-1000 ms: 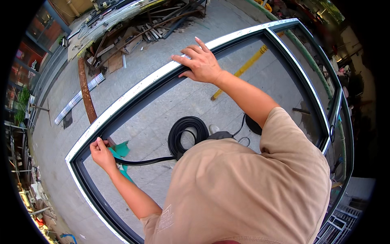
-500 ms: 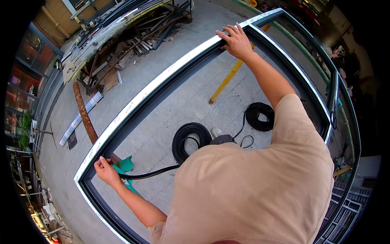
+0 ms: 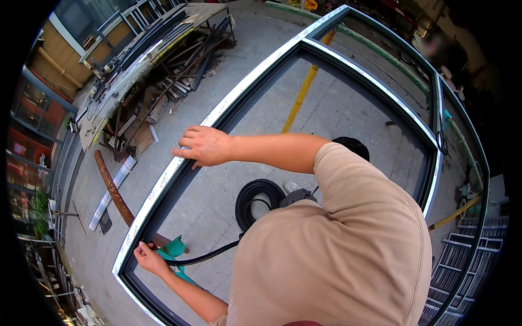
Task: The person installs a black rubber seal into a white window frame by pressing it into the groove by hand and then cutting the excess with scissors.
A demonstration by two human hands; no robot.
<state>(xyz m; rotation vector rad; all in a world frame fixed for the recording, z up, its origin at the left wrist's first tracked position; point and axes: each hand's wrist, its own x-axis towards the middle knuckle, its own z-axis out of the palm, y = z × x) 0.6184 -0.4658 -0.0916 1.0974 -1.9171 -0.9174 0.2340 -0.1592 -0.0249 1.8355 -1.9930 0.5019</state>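
Note:
A large metal window frame [image 3: 242, 91], pale on its upper face with dark inner channels, stands across the view on supports. Near its left corner my left hand [image 3: 150, 257] is closed in a pinch on a black rubber strip [image 3: 209, 254]. The strip runs from there to the right and passes behind my body. My right hand [image 3: 209, 145] lies over the frame's far-left rail, its fingers bent across the pale face and the thumb on the inner side. On the floor inside the frame rests a coil of black strip [image 3: 243, 202].
A rusty pipe [image 3: 112, 182] supports the frame's left side, with green cloth [image 3: 173, 248] beside it. Under the far part stands a yellow bar [image 3: 300, 100]. A cluttered workbench [image 3: 109, 103] holds long profiles at the far left. A second dark coil [image 3: 352, 145] is partly hidden by my arm.
My right hand has come down the far rail toward my left hand. The left hand still pinches the strip near the corner. The view has shifted, so the frame sits slightly differently.

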